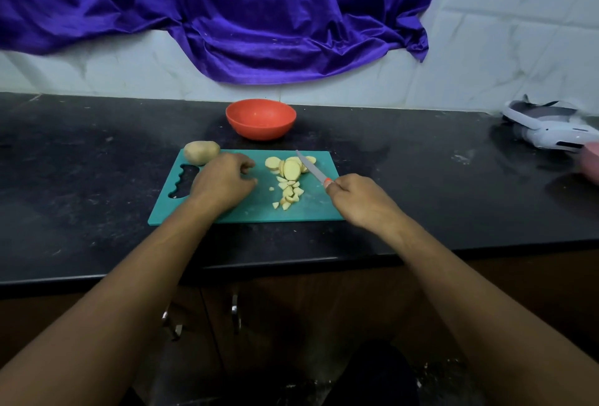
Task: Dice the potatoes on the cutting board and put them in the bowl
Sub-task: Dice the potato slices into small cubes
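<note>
A teal cutting board [246,211] lies on the black counter. Round potato slices [290,167] lean together at its far middle, and small diced pieces [289,192] lie in a line just in front of them. A whole unpeeled potato [201,152] sits at the board's far left corner. My left hand [223,183] rests on the board left of the pieces, fingers loosely curled, holding nothing. My right hand [359,198] grips the orange-handled knife [312,169], its blade tip slanting over the slices. The orange bowl [261,118] behind the board looks empty.
A white and grey device [547,128] lies at the counter's far right, with something pink [591,162] at the frame edge beside it. Purple cloth [227,16] hangs over the tiled wall behind. Cabinet doors with metal handles [235,311] stand below the counter edge.
</note>
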`<state>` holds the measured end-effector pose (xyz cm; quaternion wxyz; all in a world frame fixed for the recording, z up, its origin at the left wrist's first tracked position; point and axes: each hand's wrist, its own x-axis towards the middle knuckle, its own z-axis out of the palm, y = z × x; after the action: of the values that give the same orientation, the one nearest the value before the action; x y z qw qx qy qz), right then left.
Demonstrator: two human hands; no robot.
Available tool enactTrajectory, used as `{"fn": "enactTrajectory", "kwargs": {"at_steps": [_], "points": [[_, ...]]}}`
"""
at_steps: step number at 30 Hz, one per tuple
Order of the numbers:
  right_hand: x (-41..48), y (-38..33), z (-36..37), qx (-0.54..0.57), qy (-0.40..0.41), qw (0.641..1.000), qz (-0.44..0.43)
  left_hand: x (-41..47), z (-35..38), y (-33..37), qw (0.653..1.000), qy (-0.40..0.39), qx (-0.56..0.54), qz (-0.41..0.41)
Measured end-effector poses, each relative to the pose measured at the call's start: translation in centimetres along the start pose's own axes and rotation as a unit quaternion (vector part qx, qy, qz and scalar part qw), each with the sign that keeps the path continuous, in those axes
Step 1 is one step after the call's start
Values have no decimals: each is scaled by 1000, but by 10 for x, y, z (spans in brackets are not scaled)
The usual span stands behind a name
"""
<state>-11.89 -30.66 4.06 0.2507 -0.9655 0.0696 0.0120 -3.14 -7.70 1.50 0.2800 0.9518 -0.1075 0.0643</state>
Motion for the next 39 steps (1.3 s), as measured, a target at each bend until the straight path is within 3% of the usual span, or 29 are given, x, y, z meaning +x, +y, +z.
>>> {"fn": "enactTrajectory", "kwargs": {"at_steps": [3,11,16,20,23,39], "points": [[2,-1,2,14,-5,1000,1,-1,3,-3,998,-31,46,4],[3,-7,6,56,-14,998,-9,2,33,31,998,-16,-27,51],[-1,-1,1,61,-14,998,-4,4,23,30,993,-42,-108,25],[1,3,-3,67,-13,998,10,-6,-8,21,978,-154,-142,-13],[4,0,1,66,-13,998,7,-10,-11,22,968,-221,-108,-42],[8,2,-1,58,1,998,-2,17,16,59,956,-201,-171,-130]]}}
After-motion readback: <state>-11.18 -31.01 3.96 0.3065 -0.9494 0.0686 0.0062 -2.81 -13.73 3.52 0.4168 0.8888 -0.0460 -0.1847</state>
